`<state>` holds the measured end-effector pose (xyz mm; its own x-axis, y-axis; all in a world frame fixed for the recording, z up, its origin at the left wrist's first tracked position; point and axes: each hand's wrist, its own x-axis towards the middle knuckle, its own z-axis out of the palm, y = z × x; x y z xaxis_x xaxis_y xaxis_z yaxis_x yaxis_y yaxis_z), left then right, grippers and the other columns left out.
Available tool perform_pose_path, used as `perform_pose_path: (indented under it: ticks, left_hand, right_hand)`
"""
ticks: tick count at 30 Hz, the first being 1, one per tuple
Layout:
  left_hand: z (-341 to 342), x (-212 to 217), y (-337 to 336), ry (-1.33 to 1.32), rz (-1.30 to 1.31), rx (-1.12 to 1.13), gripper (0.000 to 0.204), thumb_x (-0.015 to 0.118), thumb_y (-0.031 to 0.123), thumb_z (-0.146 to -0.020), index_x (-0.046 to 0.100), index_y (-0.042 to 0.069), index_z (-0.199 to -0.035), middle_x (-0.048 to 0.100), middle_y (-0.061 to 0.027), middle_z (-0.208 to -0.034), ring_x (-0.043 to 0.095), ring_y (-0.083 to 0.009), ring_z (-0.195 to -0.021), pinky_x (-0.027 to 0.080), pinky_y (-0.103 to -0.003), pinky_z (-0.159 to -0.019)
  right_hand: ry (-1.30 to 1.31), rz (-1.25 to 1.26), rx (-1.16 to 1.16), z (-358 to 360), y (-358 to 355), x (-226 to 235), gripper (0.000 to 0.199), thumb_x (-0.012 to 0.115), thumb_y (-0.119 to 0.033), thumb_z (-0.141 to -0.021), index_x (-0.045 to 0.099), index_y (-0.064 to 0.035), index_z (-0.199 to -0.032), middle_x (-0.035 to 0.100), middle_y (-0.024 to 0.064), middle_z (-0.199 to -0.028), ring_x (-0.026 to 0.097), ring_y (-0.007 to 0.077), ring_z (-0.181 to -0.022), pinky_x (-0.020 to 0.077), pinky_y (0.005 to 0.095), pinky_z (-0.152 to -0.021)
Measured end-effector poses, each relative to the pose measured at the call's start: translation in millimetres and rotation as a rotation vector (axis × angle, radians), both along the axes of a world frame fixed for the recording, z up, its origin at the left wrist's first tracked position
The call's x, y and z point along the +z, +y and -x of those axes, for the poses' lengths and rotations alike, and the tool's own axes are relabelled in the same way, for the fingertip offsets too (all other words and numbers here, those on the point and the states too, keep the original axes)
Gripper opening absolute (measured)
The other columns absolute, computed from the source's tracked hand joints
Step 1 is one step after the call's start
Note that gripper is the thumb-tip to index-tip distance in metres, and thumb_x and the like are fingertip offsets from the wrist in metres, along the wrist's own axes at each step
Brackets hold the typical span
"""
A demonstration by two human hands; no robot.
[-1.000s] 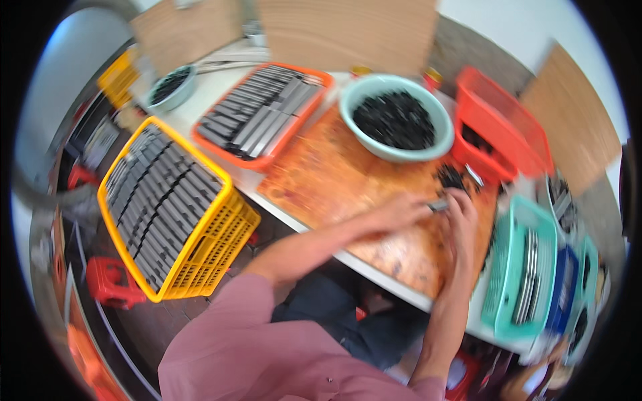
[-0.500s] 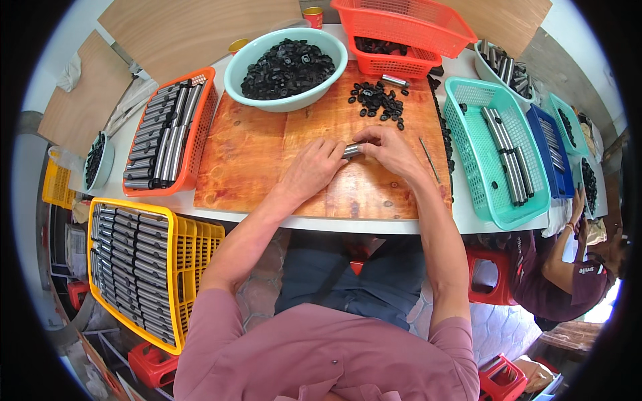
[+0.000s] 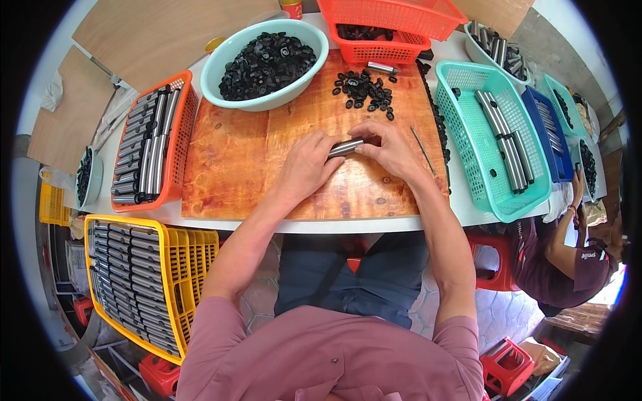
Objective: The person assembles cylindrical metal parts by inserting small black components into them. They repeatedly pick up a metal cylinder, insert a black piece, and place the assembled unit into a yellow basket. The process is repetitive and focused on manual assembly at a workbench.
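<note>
Between my two hands, over the middle of the wooden board point(image 3: 254, 167), is a short shiny metal tube point(image 3: 344, 148). My left hand point(image 3: 309, 160) grips the tube's left end, its fingers closed round it. At the other end the thumb and fingers of my right hand point(image 3: 384, 150) are closed on the tube; whether they also hold a small black part there is hidden. Beyond my hands lies a loose pile of small black plastic caps point(image 3: 364, 90), with another metal tube point(image 3: 382, 67) behind it. A thin metal rod point(image 3: 422, 151) rests right of my right hand.
A pale green bowl point(image 3: 208, 83) of black caps stands at the back. An orange basket point(image 3: 189, 123) and a yellow crate point(image 3: 175, 294) on the left hold rows of tubes. Right are a teal basket point(image 3: 461, 140) with tubes, a blue tray point(image 3: 535, 110) and a co-worker point(image 3: 568, 267).
More of the tube shows between my hands, and my right hand's fingers have shifted at its end. The whole view has moved slightly, so the table things appear further left.
</note>
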<state>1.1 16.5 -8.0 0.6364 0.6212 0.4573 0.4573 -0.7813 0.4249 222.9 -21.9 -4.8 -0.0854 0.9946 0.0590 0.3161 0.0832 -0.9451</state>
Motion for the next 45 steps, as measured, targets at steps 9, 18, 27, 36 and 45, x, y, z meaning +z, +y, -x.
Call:
perform_pose_path:
  ticks: [9,18,27,36,45]
  left_hand:
    - [1.1,8.3,-0.3,0.031,0.007,-0.022,0.027,0.079,0.018,-0.084,0.068,0.004,-0.104,0.059,-0.0130,-0.092,0.061,-0.0350,-0.089,0.050,-0.046,-0.076]
    - [1.7,8.6,8.7,0.074,-0.010,-0.029,0.023,0.078,0.021,-0.085,0.068,0.005,-0.099,0.059,-0.0121,-0.092,0.063,-0.0332,-0.088,0.052,-0.043,-0.077]
    - [2.3,2.6,7.4,-0.004,0.069,-0.034,0.021,0.079,0.020,-0.084,0.068,0.005,-0.094,0.057,-0.0102,-0.088,0.061,-0.0294,-0.086,0.049,-0.040,-0.075]
    - [9.0,3.4,7.5,-0.027,0.038,-0.050,0.024,0.079,0.022,-0.081,0.064,0.006,-0.093,0.056,-0.0087,-0.087,0.060,-0.0287,-0.086,0.048,-0.039,-0.076]
    - [4.3,-6.4,19.4,-0.132,-0.001,-0.077,0.029,0.080,0.025,-0.081,0.066,0.006,-0.096,0.060,-0.0109,-0.093,0.062,-0.0323,-0.092,0.050,-0.042,-0.079]
  right_hand:
    - [-0.272,0.082,-0.048,11.6,34.1,17.1,0.030,0.070,-0.022,-0.093,0.069,0.0018,-0.111,0.072,0.0171,-0.102,0.069,0.0299,-0.094,0.0542,0.0405,-0.083]
    - [-0.724,-0.172,-0.269,48.2,67.0,-9.3,0.021,0.059,-0.020,-0.098,0.063,0.0004,-0.103,0.066,0.0216,-0.100,0.061,0.0392,-0.100,0.0480,0.0502,-0.088]
    - [-0.716,-0.187,-0.313,54.4,59.7,-8.6,0.016,0.061,-0.018,-0.097,0.060,-0.0015,-0.097,0.063,0.0192,-0.096,0.060,0.0376,-0.095,0.0441,0.0479,-0.085]
    - [-0.694,-0.229,-0.311,58.1,56.9,-5.9,0.017,0.064,-0.014,-0.094,0.057,0.0008,-0.095,0.061,0.0241,-0.092,0.058,0.0433,-0.092,0.0430,0.0530,-0.081]
    - [-0.646,-0.163,-0.348,44.0,67.1,-21.8,0.019,0.059,-0.017,-0.099,0.058,0.0021,-0.099,0.063,0.0240,-0.098,0.059,0.0431,-0.098,0.0446,0.0517,-0.087]
